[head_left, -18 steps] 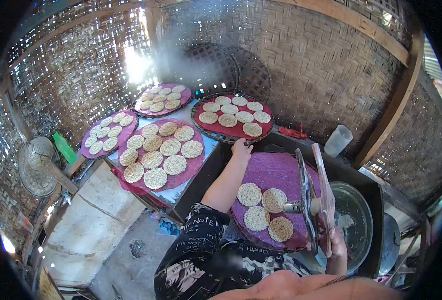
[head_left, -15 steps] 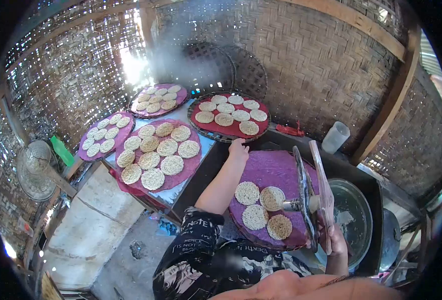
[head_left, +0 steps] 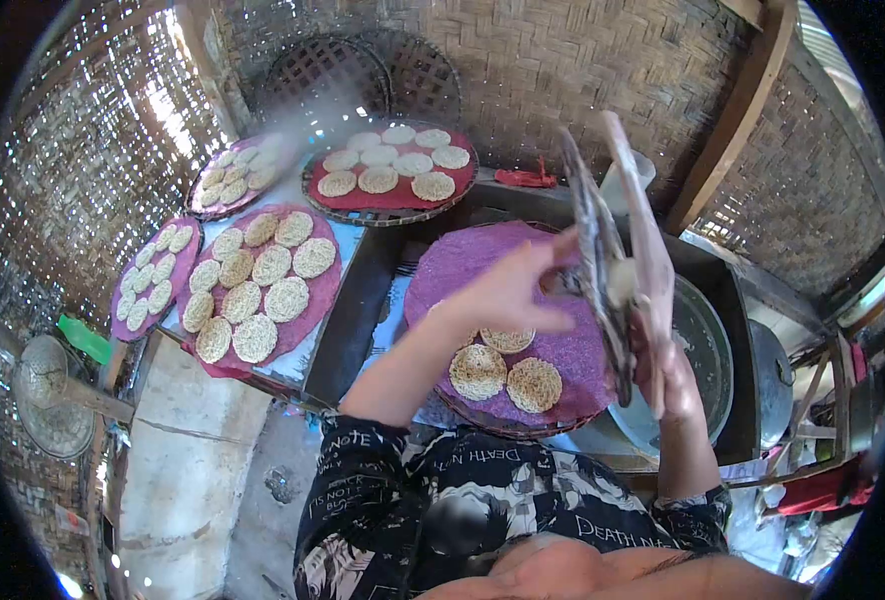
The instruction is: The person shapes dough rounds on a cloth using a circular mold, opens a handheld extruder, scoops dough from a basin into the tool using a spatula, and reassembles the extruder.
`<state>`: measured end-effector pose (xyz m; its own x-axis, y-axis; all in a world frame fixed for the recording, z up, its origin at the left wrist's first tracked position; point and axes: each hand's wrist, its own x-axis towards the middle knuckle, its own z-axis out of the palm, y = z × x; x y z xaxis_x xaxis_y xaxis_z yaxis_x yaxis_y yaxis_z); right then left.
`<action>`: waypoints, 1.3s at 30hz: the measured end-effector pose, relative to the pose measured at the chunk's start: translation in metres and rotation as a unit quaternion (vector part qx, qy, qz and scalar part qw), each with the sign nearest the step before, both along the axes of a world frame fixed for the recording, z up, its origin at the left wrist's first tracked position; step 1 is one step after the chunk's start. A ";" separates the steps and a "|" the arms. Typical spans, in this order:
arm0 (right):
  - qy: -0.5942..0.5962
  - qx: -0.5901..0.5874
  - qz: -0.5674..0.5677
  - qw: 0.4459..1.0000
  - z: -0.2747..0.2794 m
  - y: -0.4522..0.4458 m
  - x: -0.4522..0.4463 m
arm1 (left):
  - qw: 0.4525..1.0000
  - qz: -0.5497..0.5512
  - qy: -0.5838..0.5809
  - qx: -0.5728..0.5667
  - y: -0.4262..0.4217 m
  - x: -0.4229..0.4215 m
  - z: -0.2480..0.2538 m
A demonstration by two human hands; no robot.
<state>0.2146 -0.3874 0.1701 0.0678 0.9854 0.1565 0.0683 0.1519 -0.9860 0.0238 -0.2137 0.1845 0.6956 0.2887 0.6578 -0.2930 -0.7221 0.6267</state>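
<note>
My right hand (head_left: 678,380) grips a wooden press (head_left: 653,250) made of a pale board and a darker slat, held upright above the right side of the near tray. My left hand (head_left: 513,290) reaches across beside the slat, fingers spread around the press's metal cylinder (head_left: 566,280); contact is unclear. Beneath lies a round tray (head_left: 463,250) lined with purple cloth. On it are pale, grainy round cakes (head_left: 479,371), some partly covered by my left hand and wrist.
Cake-laden trays stand at the left and back, including a red-lined tray (head_left: 393,203). To the right, a wide metal basin (head_left: 708,350) holds liquid. A clear plastic container (head_left: 631,180) is behind the press. Woven walls (head_left: 523,90) enclose the corner.
My left hand has left the red-lined tray's near edge and come over to the press. The press is still in my right hand. The whole view has shifted.
</note>
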 end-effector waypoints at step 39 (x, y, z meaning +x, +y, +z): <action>-0.475 -0.115 -0.174 0.855 -0.062 0.049 0.047 | 0.891 0.315 -0.233 -0.230 -0.018 -0.185 -0.163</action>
<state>0.2619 -0.3389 0.1085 0.3132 0.9434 0.1089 0.8568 -0.2312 -0.4610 -0.1617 -0.2317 0.0220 -0.0174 0.8390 0.5438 -0.2254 -0.5332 0.8154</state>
